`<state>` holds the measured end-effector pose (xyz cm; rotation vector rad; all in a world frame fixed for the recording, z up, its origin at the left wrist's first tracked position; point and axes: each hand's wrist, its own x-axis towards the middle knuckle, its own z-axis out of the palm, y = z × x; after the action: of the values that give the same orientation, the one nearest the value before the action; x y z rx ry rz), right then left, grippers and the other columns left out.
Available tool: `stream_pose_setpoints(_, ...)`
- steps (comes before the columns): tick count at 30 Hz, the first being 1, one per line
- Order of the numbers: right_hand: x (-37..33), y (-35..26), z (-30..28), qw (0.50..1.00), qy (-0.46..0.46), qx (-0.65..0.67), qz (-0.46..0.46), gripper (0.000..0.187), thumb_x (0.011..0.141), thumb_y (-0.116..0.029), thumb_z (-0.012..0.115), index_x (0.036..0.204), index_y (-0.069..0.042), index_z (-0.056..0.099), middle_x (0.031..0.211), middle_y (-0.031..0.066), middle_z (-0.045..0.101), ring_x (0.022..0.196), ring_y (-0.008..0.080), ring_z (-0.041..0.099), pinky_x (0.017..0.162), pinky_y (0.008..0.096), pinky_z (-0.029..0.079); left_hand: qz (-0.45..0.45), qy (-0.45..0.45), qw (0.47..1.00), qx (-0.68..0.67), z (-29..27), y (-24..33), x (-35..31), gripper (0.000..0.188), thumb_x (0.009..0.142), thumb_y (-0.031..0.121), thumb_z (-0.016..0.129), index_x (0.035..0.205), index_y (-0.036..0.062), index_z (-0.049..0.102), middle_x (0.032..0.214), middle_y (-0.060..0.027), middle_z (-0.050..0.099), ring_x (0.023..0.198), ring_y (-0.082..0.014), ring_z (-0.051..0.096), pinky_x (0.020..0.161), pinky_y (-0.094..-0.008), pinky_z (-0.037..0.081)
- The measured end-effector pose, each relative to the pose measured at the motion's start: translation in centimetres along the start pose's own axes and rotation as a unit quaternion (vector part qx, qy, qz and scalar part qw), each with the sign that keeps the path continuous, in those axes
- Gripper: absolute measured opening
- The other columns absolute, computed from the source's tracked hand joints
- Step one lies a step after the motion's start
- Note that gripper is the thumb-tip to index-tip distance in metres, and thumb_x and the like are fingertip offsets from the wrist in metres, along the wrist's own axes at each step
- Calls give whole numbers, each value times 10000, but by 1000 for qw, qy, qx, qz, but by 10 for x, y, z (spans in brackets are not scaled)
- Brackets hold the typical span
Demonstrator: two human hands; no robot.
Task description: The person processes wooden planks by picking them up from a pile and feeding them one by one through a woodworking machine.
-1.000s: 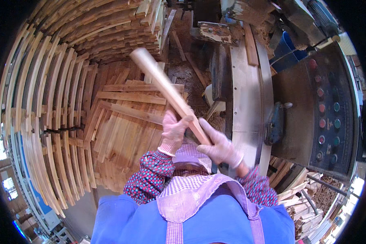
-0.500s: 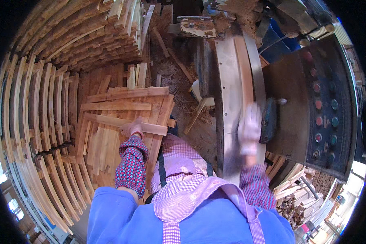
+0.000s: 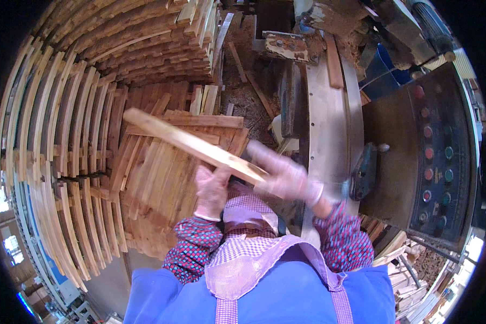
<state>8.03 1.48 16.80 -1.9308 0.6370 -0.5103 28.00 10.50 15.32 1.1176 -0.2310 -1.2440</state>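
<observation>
My left hand [image 3: 211,193], in a pale pinkish work glove, grips a light wooden strip [image 3: 186,141] near its closer end. The strip is raised at a slant over the stack of boards, its other end pointing up to the left. My right hand [image 3: 289,177], gloved too and blurred by motion, is at the strip's right end. Its fingers stretch out past one side of that end, with the thumb on the other. A reddish wooden piece [image 3: 333,62] lies on the metal machine bed [image 3: 326,127], away from both hands.
Left of me stand racks of stacked wooden strips [image 3: 65,113], with a board stack [image 3: 151,200] beside them. On the right are a machine lever [image 3: 364,170] and a dark control panel [image 3: 434,162] with red and green buttons. Shavings and scrap cover the floor [image 3: 248,89].
My left hand has lifted the strip off the board stack and brought it right. My right hand has left the machine bed and come to the strip's end. The piece on the bed has moved farther away.
</observation>
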Motion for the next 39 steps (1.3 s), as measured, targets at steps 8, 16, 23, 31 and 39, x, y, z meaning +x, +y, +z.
stream_pose_setpoints(8, -200, -53, 66, 891, 304, -188, 280, 581, 829, -85, 659, 1358, 65, 471, 1327, 317, 519, 1258, 448, 508, 1074, 452, 403, -8, 108, 822, 560, -94, -32, 155, 990, 791, 378, 742, 1455, -133, 214, 1511, -298, 317, 1414, -345, 328, 1146, -378, 286)
stream_pose_setpoints(16, -157, 46, 11, 751, 283, -521, 290, 537, 898, -123, 568, 1389, 54, 442, 1448, 268, 424, 1344, 441, 397, 1129, 477, 332, -165, 388, 639, 644, -98, -20, 235, 1050, 706, 580, 783, 1374, -112, 360, 1437, -275, 411, 1314, -326, 457, 1069, -436, 385)
stream_pose_setpoints(23, -11, 190, -162, 739, 318, -567, 178, 422, 940, -187, 523, 1348, -76, 512, 1423, 108, 505, 1234, 326, 527, 1063, 419, 402, -136, 312, 798, 497, -147, -22, 215, 650, 780, 475, 743, 1130, -58, 617, 1067, -157, 619, 950, -321, 624, 884, -421, 505)
stream_pose_setpoints(31, 32, 34, -36, 991, 123, 33, 33, 487, 921, -191, 667, 1352, -9, 534, 1382, 152, 546, 1298, 237, 495, 1095, 337, 386, 45, 93, 994, -22, -48, -2, 31, 433, 830, 154, 686, 1201, 45, 490, 963, -55, 612, 912, -160, 616, 819, -303, 538)
stream_pose_setpoints(39, -113, -56, 41, 950, 218, -6, 223, 779, 783, -108, 720, 1456, 38, 355, 1384, 253, 507, 1289, 306, 514, 1063, 347, 398, 130, -215, 899, 360, -20, -41, 50, 774, 775, 122, 742, 1416, -66, 351, 1332, -151, 506, 1181, -240, 549, 1010, -357, 444)
